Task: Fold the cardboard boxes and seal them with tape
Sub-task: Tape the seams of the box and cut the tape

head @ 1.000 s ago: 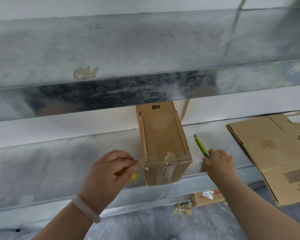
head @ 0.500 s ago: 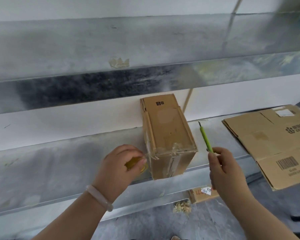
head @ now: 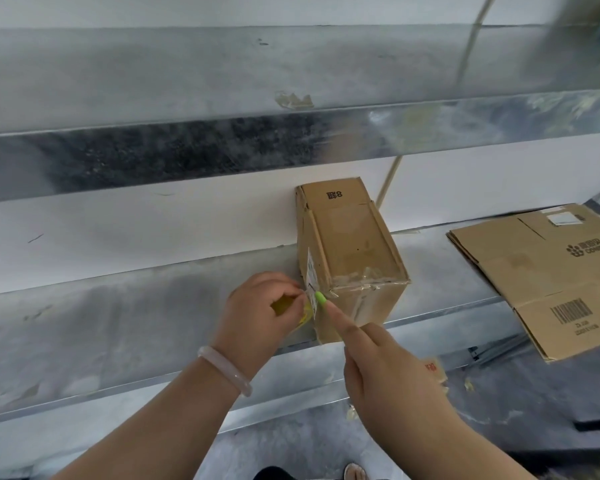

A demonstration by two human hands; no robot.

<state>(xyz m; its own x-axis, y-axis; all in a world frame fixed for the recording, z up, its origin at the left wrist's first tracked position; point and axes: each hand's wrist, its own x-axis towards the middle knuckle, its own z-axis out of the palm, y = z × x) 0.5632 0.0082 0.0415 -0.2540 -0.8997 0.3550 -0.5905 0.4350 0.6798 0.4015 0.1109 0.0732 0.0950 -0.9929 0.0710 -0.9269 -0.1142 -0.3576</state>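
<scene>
1. metal shelf (head: 118,323): long galvanised ledge against a white wall, with a second one above it; it bears everything listed here. i would lean the work on it, pressing into the box and not down off the front lip.

2. flat cardboard (head: 551,271): unfolded blanks stacked at the right end, well apart from both hands. not needed for this step.

3. cardboard box (head: 354,258): folded, lying on the shelf with its far end at the wall and its near end at the shelf edge. clear tape wrinkles over the near top edge.

4. left hand (head: 264,317): clenched around a yellow tape roll (head: 284,308) just beside the box's near left corner. a strip of tape (head: 311,289) runs from the roll to the box. i would keep that strip taut, or the cutter only drags it.

5. right hand (head: 388,372): grasping a green cutter (head: 321,299), forefinger laid along it, tip meeting the strip at the corner (i cannot tell whether a blade is out).

6. judgement: the step is severing the tape. cut close to the cardboard, stroke away from the left fingers, then rub the loose end flat.
</scene>
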